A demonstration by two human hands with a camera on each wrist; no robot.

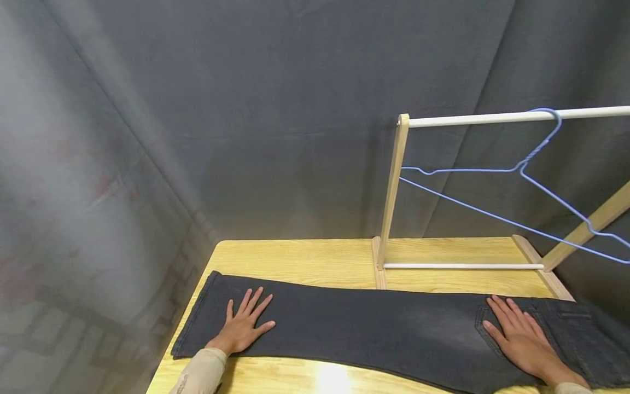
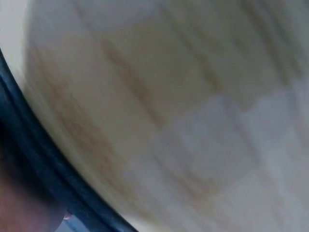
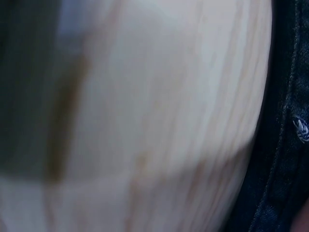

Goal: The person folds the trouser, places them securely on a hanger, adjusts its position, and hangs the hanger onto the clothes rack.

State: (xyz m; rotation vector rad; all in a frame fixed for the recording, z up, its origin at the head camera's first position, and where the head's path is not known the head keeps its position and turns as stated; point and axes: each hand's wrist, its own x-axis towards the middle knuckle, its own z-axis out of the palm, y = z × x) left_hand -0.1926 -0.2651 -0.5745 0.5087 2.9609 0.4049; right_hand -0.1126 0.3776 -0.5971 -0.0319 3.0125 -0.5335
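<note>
A pair of dark jeans (image 1: 364,323), folded lengthwise, lies flat across the wooden table with its hem at the left and waist at the right. My left hand (image 1: 241,328) rests palm down near the hem, fingers spread. Over by the back pocket, my right hand (image 1: 524,342) lies flat on the denim with its fingers straight. In the left wrist view a dark edge of the jeans (image 2: 53,150) crosses the lower left corner. Stitching and a small pale thread mark show on the jeans (image 3: 277,159) in the right wrist view.
Behind the jeans stands a wooden rack (image 1: 391,191) with a white top rail (image 1: 467,119). From that rail hangs a blue wire hanger (image 1: 472,170). The table (image 1: 295,254) shows wood grain along its back strip, and grey curtains (image 1: 295,120) surround it.
</note>
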